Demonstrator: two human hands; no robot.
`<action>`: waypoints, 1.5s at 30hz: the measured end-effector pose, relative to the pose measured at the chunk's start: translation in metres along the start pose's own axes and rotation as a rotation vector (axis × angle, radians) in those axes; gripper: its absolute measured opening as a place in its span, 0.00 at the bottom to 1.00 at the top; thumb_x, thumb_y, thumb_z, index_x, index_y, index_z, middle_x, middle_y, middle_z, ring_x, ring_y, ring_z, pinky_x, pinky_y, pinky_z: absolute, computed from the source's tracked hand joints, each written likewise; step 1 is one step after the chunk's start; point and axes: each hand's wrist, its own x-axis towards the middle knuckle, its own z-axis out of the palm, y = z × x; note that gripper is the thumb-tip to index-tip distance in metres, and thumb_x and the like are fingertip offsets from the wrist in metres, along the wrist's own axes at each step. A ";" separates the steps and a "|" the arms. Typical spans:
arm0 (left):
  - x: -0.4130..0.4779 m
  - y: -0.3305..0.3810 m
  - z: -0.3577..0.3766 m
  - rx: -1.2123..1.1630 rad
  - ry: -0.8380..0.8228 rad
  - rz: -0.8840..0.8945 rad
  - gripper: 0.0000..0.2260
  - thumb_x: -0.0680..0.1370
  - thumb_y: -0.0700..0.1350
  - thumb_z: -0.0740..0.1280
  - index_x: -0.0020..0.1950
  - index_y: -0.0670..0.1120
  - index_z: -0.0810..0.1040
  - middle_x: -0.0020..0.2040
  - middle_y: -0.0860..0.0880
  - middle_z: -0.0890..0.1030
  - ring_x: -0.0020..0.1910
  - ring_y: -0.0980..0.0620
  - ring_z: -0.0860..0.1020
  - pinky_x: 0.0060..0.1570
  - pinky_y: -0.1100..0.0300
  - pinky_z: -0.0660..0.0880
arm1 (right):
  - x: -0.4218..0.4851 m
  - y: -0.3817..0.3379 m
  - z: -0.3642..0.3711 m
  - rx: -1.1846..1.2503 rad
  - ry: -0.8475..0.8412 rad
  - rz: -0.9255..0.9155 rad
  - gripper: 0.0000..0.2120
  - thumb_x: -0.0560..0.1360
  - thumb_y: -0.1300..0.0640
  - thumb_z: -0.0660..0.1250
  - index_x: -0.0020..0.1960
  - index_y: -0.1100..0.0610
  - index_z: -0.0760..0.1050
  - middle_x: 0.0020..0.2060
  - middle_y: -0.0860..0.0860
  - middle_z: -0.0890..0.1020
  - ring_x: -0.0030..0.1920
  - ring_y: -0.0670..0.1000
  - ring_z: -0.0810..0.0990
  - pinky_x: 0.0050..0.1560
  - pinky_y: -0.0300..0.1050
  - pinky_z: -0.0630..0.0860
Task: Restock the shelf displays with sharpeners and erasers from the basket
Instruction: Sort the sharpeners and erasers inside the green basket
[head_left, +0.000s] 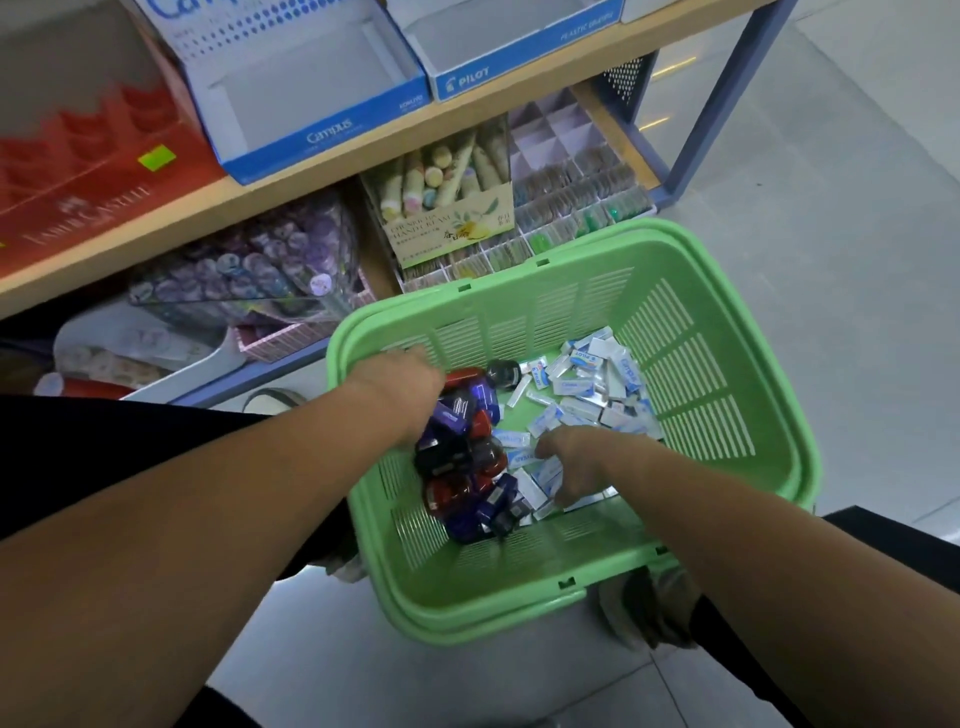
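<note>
Head view, the only one:

- Green basket sits on the floor below the shelf. Both hands are down inside it, apart from each other.
- Left hand is over the heap of red, blue and dark sharpeners on the basket's left side. Its fingers are hidden behind the back of the hand, so I cannot tell if it has hold of anything.
- Right hand is curled down onto the white-and-blue erasers and looks to be closing round a few near the front wall. The picture is soft there.
- Stock is all in the basket. The blue box and the second blue box on the shelf both show bare bottoms.
- Risk: the erasers are small and slick-wrapped, so a loose handful may shed pieces on the lift, either back into the basket or onto the floor.
- Risk: the two heaps meet in the middle, so a broad scoop could pick up mixed stock and put it in the wrong box.
- Risk: lifting both hands at once towards the shelf edge above could knock a wrist against the board and spill the load.
- Risk: the basket wall is slotted and light, so a hard pull could drag or tip it.
</note>
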 end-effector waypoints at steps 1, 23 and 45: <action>0.001 0.006 0.002 0.036 0.044 0.023 0.23 0.74 0.45 0.74 0.68 0.48 0.73 0.60 0.46 0.73 0.62 0.45 0.73 0.60 0.50 0.76 | 0.001 0.001 -0.001 -0.013 -0.005 0.003 0.40 0.72 0.51 0.78 0.79 0.50 0.63 0.75 0.54 0.69 0.72 0.59 0.71 0.71 0.54 0.71; 0.022 0.056 0.070 -0.505 -0.055 0.185 0.08 0.74 0.43 0.71 0.47 0.54 0.75 0.50 0.52 0.77 0.48 0.47 0.77 0.50 0.48 0.79 | 0.017 0.000 -0.004 -0.421 -0.117 -0.029 0.37 0.73 0.38 0.73 0.78 0.47 0.66 0.72 0.52 0.73 0.71 0.58 0.72 0.68 0.56 0.73; 0.062 0.114 0.057 -0.109 0.038 0.290 0.20 0.79 0.52 0.69 0.68 0.45 0.74 0.63 0.44 0.75 0.63 0.43 0.73 0.59 0.50 0.72 | -0.026 0.043 -0.047 -0.247 0.556 0.113 0.23 0.79 0.46 0.66 0.70 0.54 0.69 0.64 0.54 0.74 0.66 0.57 0.73 0.60 0.51 0.74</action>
